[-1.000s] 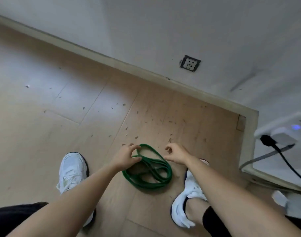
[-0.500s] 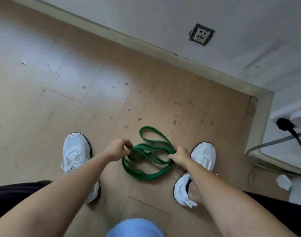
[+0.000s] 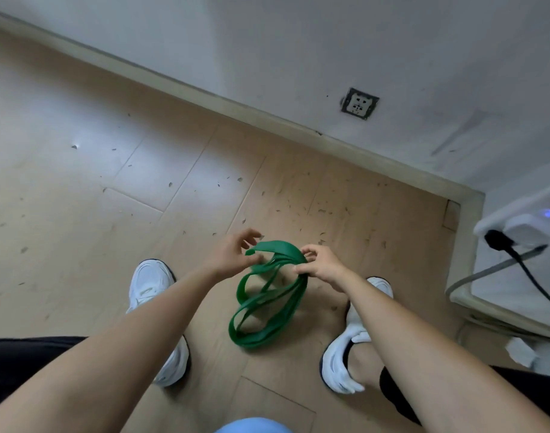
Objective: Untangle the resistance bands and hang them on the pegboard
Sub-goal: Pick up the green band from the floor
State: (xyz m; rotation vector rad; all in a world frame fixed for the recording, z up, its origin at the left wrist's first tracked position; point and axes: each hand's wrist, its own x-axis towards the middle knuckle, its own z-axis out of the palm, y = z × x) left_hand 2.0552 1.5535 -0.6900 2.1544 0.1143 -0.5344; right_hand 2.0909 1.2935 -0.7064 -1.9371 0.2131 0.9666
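No readable text, labels, brands or numbers anywhere in view.

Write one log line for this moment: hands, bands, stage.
stage: untangling | green resistance bands: tangled, held up | right hand: grips them | left hand: at one loop, grip unclear

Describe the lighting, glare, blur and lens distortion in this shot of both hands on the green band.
Head view: soft, even indoor light; a pale glare patch on the light wooden floor; the green rubber resistance band blurs slightly where the left hand pinches it, crisper by the right hand gripping it, with a faint shadow beneath; wide-angle stretch swells the lower corners.
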